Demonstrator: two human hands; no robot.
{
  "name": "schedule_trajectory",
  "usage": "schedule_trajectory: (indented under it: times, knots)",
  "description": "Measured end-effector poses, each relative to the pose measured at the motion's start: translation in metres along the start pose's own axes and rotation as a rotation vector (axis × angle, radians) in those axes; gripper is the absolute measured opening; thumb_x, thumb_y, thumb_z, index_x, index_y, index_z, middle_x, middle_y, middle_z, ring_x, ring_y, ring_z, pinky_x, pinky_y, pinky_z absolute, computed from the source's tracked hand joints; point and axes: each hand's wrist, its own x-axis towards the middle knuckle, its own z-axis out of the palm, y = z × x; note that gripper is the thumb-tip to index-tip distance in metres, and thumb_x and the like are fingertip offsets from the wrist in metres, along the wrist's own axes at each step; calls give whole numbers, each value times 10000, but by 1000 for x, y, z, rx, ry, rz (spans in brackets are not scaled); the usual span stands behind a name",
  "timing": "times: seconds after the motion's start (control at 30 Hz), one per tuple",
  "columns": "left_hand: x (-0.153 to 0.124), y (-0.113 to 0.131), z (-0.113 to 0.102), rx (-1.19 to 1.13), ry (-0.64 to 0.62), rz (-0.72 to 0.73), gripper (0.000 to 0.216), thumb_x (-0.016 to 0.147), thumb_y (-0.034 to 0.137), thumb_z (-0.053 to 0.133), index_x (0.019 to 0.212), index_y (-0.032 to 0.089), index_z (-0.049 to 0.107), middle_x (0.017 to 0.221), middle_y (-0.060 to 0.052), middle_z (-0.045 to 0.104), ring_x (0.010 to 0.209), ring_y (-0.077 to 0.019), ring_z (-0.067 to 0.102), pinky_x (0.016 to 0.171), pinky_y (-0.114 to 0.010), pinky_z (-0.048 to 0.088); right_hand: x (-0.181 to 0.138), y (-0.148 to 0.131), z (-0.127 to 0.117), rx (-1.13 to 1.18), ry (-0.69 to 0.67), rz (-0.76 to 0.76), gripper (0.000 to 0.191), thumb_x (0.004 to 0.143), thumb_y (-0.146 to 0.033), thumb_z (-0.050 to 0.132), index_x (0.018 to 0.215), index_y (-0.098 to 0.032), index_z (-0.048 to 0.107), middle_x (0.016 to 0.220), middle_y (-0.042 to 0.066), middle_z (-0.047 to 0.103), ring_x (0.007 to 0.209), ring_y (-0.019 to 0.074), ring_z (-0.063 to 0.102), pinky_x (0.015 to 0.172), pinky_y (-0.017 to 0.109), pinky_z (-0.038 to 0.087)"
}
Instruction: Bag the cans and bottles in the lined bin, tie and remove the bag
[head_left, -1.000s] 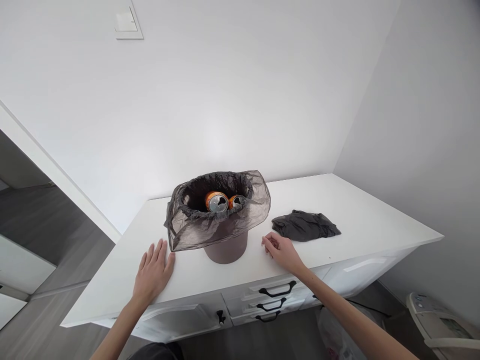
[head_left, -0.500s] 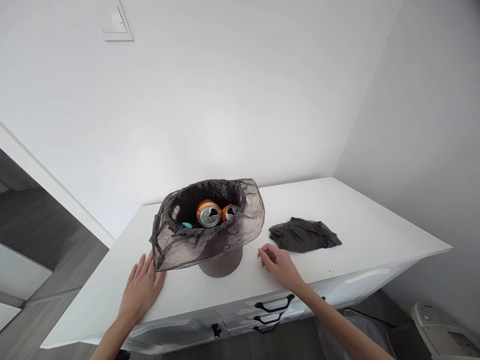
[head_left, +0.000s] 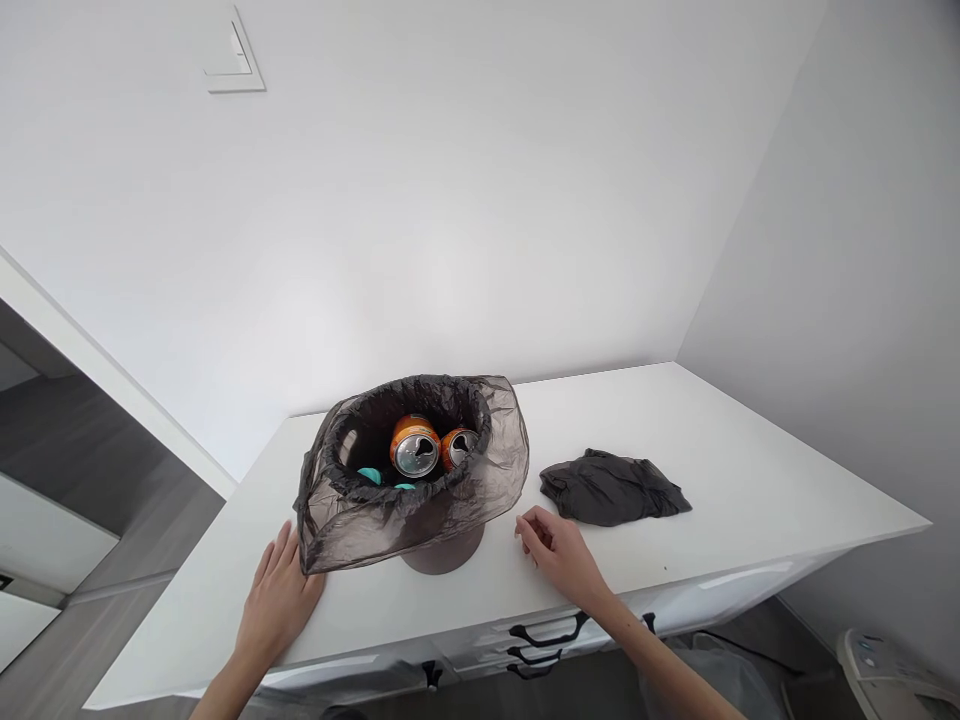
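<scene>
A small brown trash bin (head_left: 444, 556) stands on the white countertop, lined with a thin black garbage bag (head_left: 504, 470) whose edge is folded out over the rim. Inside sit two orange drink cans, a nearer one (head_left: 416, 450) and a partly covered one (head_left: 457, 448), both with opened tops. Two teal bits (head_left: 370, 475) show beside them; their kind is unclear. My left hand (head_left: 279, 600) lies flat left of the bin, fingertips by the bag's edge. My right hand (head_left: 559, 552) rests with loosely curled, empty fingers, just in front of a crumpled black plastic bag (head_left: 615, 488).
The white cabinet top (head_left: 720, 470) runs to a wall at the back and another at the right. Black drawer handles (head_left: 551, 632) line its front. A pale appliance (head_left: 889, 675) stands on the floor at lower right, near a clear plastic bag (head_left: 712, 680).
The camera view has tilted slightly, so the scene sits lower and more of the bin's inside shows, including a second teal bit. Both hands stay in place.
</scene>
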Motion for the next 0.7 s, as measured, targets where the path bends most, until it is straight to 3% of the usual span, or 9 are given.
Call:
schedule_trajectory:
  times: [0.1,0.2,0.3,0.47,0.57,0.7]
  knots:
    - [0,2,-8,-149,30,26,654,909,463,382,1465,179,578,1493,-124,610,1495,-368,430,1193,-545,403,-1,-1,1,12,-3,16,512,982,-696,442,817,-236,594,680,23,639,613,182,568,611,301,430]
    - [4,15,-33,-427,49,-42,672,901,560,434,1449,198,579,1425,-144,654,1344,-406,576,977,-508,564,4,-11,-4,103,-49,54,593,917,-790,476,813,-222,612,697,29,650,616,176,581,621,306,450]
    - [15,42,-79,-723,50,-158,674,888,688,464,1361,243,646,1278,-112,739,1194,-381,671,884,-443,592,20,-39,-19,256,-81,92,644,836,-849,534,782,-213,615,701,42,655,606,175,595,577,305,445]
    - [51,96,-163,-1157,-159,-242,780,829,836,472,1253,218,686,1147,-125,775,1040,-327,728,872,-421,582,60,-116,-56,494,-102,169,610,834,-825,553,851,-218,605,731,34,643,620,173,602,505,278,407]
    - [69,120,-196,-1201,-154,-284,780,773,784,631,1264,178,645,1174,-145,758,1011,-312,724,854,-411,564,80,-156,-70,439,-170,184,547,857,-751,608,1005,-224,610,773,16,650,605,149,563,482,261,370]
    - [79,130,-210,-1116,-24,-302,795,691,548,838,1335,176,555,1204,-141,733,837,-218,699,779,-354,533,93,-187,-71,215,-135,136,660,749,-459,858,1279,-237,533,762,-22,655,635,149,559,515,253,387]
